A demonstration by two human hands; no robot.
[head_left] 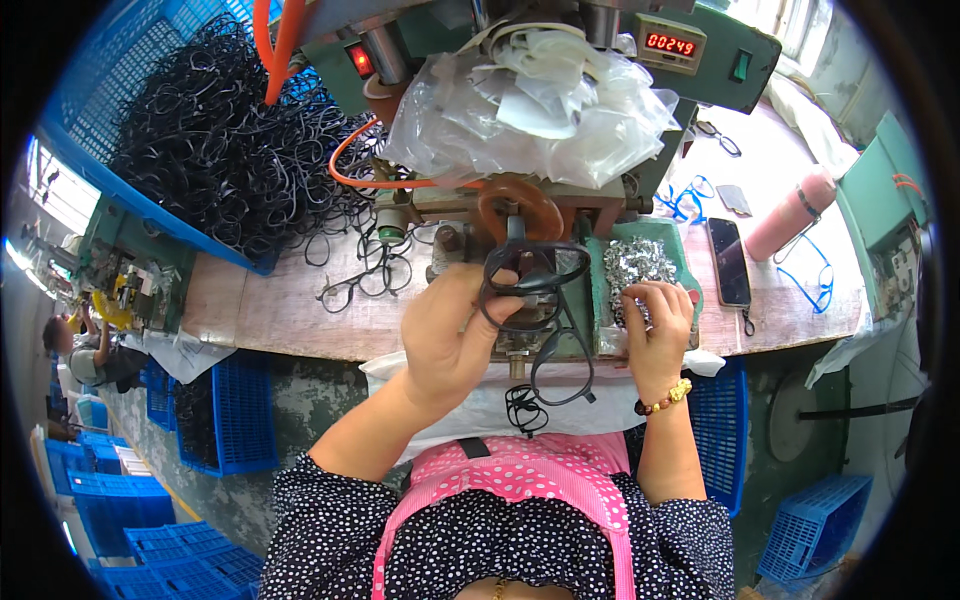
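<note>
One surface (250, 310) carried one machine (712, 62), with one crate (200, 229) and its uncountable heap (215, 140) at left, one tray (668, 229) at right, one bottle (786, 220) beyond. The left hand (450, 335) pinched at least one eyeglass frame (542, 283) by the machine; the right hand (660, 325) curled over countless metal bits (635, 260) in the tray, its grip unclear. The step appeared to be picking a bit; the next move seemingly called for a fine pinch.

The parts tray (686, 258) sits between the crate (172, 218), left, and the phone (728, 262).
</note>
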